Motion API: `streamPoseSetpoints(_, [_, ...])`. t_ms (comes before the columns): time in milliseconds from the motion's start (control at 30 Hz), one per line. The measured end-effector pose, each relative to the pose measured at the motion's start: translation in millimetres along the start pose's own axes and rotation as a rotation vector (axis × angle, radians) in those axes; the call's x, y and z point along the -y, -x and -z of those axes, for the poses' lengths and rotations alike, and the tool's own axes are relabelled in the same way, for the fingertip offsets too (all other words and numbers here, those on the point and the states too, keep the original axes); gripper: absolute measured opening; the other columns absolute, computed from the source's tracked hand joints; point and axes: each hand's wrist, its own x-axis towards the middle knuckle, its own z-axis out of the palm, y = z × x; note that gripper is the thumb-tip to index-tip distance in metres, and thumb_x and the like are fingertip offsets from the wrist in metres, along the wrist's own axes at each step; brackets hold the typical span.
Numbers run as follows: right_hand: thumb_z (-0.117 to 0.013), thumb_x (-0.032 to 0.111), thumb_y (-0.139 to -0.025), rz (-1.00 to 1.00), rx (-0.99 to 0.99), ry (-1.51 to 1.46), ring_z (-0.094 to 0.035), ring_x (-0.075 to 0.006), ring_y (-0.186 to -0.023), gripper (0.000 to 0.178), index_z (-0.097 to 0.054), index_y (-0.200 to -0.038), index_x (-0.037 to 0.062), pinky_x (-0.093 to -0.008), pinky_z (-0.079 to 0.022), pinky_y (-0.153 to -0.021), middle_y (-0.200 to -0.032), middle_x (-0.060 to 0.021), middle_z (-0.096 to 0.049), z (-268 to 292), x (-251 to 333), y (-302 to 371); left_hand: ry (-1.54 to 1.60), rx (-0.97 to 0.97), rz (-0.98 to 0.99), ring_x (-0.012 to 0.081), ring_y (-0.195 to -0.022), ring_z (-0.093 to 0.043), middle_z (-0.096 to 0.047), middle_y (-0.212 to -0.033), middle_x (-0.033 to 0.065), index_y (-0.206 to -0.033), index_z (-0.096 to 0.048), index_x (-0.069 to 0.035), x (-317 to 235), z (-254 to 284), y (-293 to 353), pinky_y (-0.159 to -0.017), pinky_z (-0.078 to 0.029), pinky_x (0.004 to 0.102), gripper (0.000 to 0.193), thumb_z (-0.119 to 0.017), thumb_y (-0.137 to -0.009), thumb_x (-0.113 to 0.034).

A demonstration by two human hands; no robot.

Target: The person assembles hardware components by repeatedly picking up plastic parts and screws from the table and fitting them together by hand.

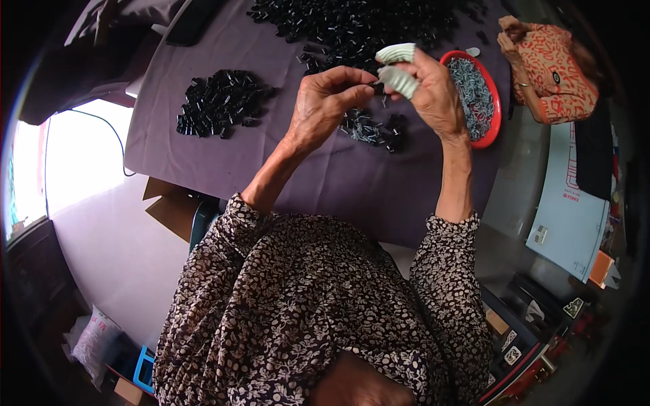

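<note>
My left hand is closed, thumb and forefinger pinching a small black part above the table. Close against it is my right hand, with ribbed whitish covers on its thumb and a finger. The right fingertips meet at the black part; what they grip is too small and blurred to make out. Below both hands lies a small heap of grey screw-like pieces, with a few black parts beside it. A red oval basin full of similar grey pieces stands just right of my right hand.
A large heap of black parts covers the far middle of the purple-covered table. Another pile of them sits at the left. A person in an orange patterned top is at the far right. An open cardboard box stands below the table's left edge.
</note>
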Motion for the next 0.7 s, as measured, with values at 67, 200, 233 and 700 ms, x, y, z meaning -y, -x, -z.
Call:
streamPoseSetpoints(67, [-0.060, 0.012, -0.083, -0.084, -0.074, -0.194, -0.054, -0.0065, -0.066, 0.025, -0.056, -0.105, 0.0016, -0.0201, -0.045, -0.061, -0.075, -0.0009, -0.060, 9, 0, 4, 0.093, -0.014, 0.024, 0.0070, -0.071, -0.057, -0.063, -0.079, 0.0034, -0.096, -0.062, 0.002, -6, 0, 1, -0.067, -0.047, 0.0193, 0.018, -0.062, -0.080, -0.006])
streamPoseSetpoints(200, [-0.061, 0.006, -0.079, -0.128, -0.171, 0.233, -0.055, -0.0077, -0.067, 0.018, -0.060, -0.098, 0.0029, -0.0228, -0.046, -0.063, -0.073, -0.0018, -0.061, 21, -64, 25, 0.149, -0.041, 0.043, 0.0108, -0.072, -0.059, -0.064, -0.083, 0.0059, -0.094, -0.062, 0.000, -6, 4, -1, -0.070, -0.049, 0.0244, 0.016, -0.063, -0.080, -0.005])
streamPoseSetpoints(233, [-0.061, 0.004, -0.078, -0.066, -0.171, 0.322, -0.056, -0.0104, -0.067, 0.018, -0.061, -0.096, 0.0032, -0.0243, -0.046, -0.064, -0.073, -0.0035, -0.062, 20, -86, 34, 0.136, -0.024, 0.029, 0.0113, -0.073, -0.058, -0.064, -0.085, 0.0063, -0.095, -0.062, 0.000, -5, 6, -1, -0.070, -0.049, 0.0249, 0.015, -0.062, -0.080, -0.005])
streamPoseSetpoints(700, [-0.058, -0.005, -0.066, 0.076, -0.101, 0.576, -0.054, -0.0301, -0.064, 0.016, -0.053, -0.081, 0.0000, -0.0371, -0.041, -0.056, -0.071, -0.0143, -0.052, -3, -123, 59, 0.120, -0.084, 0.047, 0.0091, -0.068, -0.056, -0.062, -0.075, 0.0033, -0.093, -0.062, 0.001, -3, 2, 2, -0.067, -0.047, 0.0220, 0.016, -0.063, -0.079, -0.006])
